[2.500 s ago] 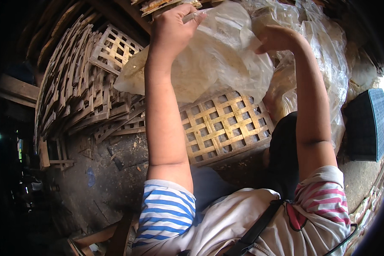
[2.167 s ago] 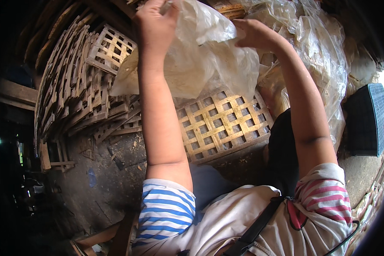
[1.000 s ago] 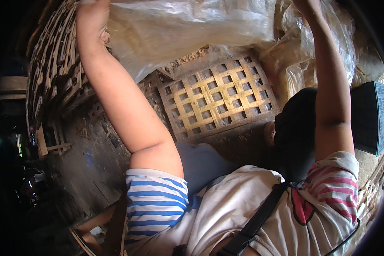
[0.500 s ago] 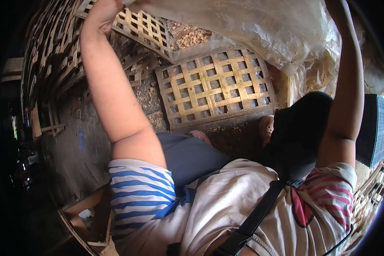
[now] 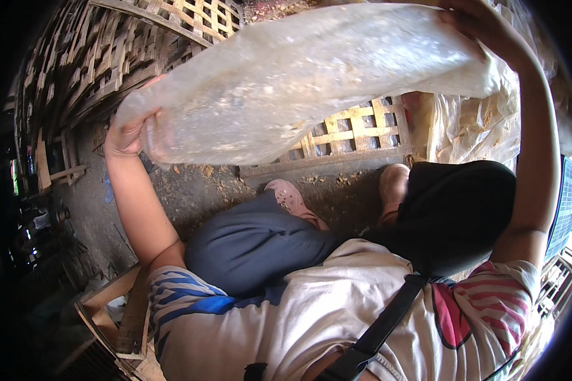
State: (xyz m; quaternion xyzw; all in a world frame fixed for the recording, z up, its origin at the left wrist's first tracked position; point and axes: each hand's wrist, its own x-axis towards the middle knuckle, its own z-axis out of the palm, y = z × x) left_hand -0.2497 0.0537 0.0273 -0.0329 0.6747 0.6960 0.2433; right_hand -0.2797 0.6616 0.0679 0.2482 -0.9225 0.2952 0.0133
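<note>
A large, cloudy plastic sheet [image 5: 286, 70] with pale specks on it stretches between my two hands. My left hand [image 5: 133, 130] is closed on its left end, low and nearer to me. At the sheet's far right end my right hand [image 5: 470, 25] grips the edge; its fingers are partly hidden and dark. Beneath the sheet, on the floor in front of my feet, lies a woven bamboo lattice panel in a wooden frame [image 5: 356, 130]. The sheet covers the panel's far and left parts.
Crumpled plastic sheeting [image 5: 470, 124] is heaped at the right. Stacked bamboo lattice panels [image 5: 102, 63] lean at the left, with another panel [image 5: 203, 16] beyond. A wooden stool-like frame [image 5: 111, 298] stands at my left, a blue crate [image 5: 562, 203] at far right. My shod feet [image 5: 289, 197] rest nearby.
The plastic sheet has come down and toward me, now spread over part of the lattice panel. My left hand has dropped nearer; my right hand has come into view.
</note>
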